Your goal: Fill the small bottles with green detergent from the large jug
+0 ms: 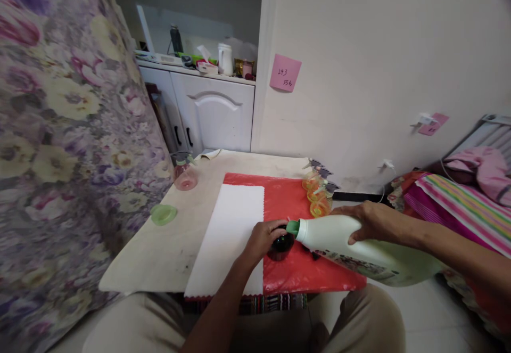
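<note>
In my right hand [369, 222] is a big pale green jug [331, 238], like a detergent bottle, tipped nearly on its side. Its green spout [293, 228] meets the top of a small dark round bottle [281, 246]. My left hand [265, 238] has its fingers closed round that dark bottle from the left. Whether liquid flows is hidden. Under them lies a red plastic sheet [283, 196], with a white scallop-edged sheet [229, 236] on its left part. Several orange-yellow spray bottles [318, 198] stand at the right edge.
On the left of the cream-covered table [147, 260] are a pinkish spray bottle [186, 174] and a green dish [163, 214]. A floral curtain [80, 156] hangs left. White cabinets [223, 111] stand behind. At right is a bed with striped cloth [467, 209].
</note>
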The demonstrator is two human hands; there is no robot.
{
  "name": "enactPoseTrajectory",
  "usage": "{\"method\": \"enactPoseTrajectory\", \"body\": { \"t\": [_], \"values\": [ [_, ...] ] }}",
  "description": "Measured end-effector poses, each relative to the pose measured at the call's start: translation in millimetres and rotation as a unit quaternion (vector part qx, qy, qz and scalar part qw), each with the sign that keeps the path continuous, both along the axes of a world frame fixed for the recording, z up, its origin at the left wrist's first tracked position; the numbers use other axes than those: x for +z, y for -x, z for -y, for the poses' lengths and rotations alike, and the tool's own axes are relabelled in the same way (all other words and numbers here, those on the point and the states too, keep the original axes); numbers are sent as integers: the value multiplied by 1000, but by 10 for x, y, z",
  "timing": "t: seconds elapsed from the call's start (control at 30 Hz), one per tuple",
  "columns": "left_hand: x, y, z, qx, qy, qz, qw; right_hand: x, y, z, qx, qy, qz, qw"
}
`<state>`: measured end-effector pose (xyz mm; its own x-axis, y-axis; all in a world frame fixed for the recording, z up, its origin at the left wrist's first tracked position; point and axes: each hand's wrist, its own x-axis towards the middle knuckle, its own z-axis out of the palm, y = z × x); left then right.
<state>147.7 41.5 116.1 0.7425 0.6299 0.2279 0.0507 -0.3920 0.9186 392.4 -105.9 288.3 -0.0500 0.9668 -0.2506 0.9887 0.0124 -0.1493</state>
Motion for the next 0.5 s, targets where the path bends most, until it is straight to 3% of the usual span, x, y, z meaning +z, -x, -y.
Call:
{"method": "enactPoseTrajectory", "body": {
  "t": [0.5],
  "values": [
    [22,12,2,-1,6,-6,1000,-10,-5,-17,6,-10,7,1000]
  ]
}}
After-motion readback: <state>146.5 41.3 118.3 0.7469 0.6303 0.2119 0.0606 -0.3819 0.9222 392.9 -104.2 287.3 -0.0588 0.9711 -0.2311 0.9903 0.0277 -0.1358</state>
